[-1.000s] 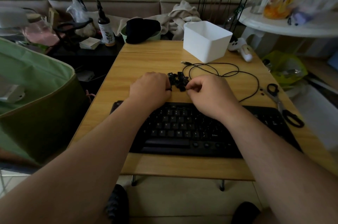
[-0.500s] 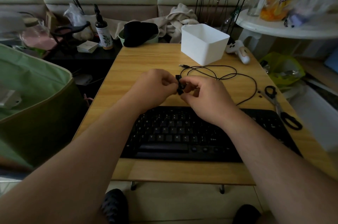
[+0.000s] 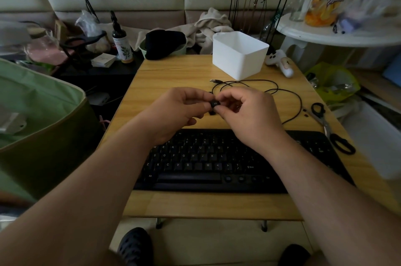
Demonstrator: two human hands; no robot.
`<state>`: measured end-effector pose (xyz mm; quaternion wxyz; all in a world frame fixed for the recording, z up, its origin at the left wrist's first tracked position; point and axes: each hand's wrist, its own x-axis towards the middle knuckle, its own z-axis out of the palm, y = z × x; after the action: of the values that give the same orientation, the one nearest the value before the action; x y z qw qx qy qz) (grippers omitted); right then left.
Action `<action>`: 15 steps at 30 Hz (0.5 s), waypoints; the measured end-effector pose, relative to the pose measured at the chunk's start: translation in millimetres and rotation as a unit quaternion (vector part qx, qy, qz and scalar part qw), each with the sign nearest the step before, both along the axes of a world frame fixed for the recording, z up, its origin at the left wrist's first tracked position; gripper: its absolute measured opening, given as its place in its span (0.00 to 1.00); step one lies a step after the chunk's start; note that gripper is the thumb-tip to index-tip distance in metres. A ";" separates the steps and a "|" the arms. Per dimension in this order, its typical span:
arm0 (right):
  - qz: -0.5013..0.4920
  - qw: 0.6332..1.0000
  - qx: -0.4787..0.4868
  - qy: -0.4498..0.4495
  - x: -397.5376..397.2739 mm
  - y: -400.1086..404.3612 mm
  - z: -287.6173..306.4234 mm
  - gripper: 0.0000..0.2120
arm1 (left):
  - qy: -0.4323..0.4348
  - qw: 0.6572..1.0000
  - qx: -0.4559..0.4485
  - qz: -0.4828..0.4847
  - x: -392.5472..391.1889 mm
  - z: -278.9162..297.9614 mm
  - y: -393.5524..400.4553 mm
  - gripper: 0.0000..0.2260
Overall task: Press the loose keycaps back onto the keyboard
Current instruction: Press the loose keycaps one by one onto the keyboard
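A black keyboard [image 3: 208, 163] lies across the near part of the wooden table [image 3: 173, 74]. Above its far edge both hands meet in the air. My right hand [image 3: 245, 111] pinches a small black keycap [image 3: 215, 103] between thumb and forefinger. My left hand [image 3: 180, 109] has its fingers curled and its thumb and fingertips touch the same keycap from the left. A dark bit of another loose keycap [image 3: 212, 113] shows on the table just below the hands; the rest of the pile is hidden behind them.
A white plastic bin [image 3: 238, 55] stands at the far right of the table, with a black cable [image 3: 271, 92] looped in front of it. Black-handled scissors [image 3: 329, 127] lie by the right edge. A green fabric bag [image 3: 39, 118] stands left of the table.
Both hands have lifted off the keycap pile on the table and risen a little. They now hold one keycap between them, turned so its top faces me.
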<state>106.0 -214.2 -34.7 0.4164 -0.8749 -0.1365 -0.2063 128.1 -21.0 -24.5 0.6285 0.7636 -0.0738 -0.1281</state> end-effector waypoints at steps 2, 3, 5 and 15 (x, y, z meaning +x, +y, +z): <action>0.003 1.000 -0.001 -0.006 -1.6 1.2 0.5 0.09 | -0.001 1.000 0.003 -0.002 -1.0 0.3 1.6 0.08; 0.005 1.000 0.001 -0.009 -2.2 1.7 0.5 0.08 | -0.002 1.000 0.004 -0.002 -1.5 0.9 2.5 0.07; 0.008 1.000 0.005 -0.012 -3.5 2.6 0.6 0.08 | -0.004 1.000 0.006 -0.003 -2.8 2.4 4.1 0.06; 0.038 0.998 -0.011 -0.047 -6.3 17.2 9.1 0.06 | -0.023 0.999 0.037 0.003 -2.7 16.8 20.3 0.03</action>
<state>99.7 -197.0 -25.5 0.4078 -0.8628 -0.1914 -0.2296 125.5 -0.7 -7.7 0.5985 0.7891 -0.0812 -0.1118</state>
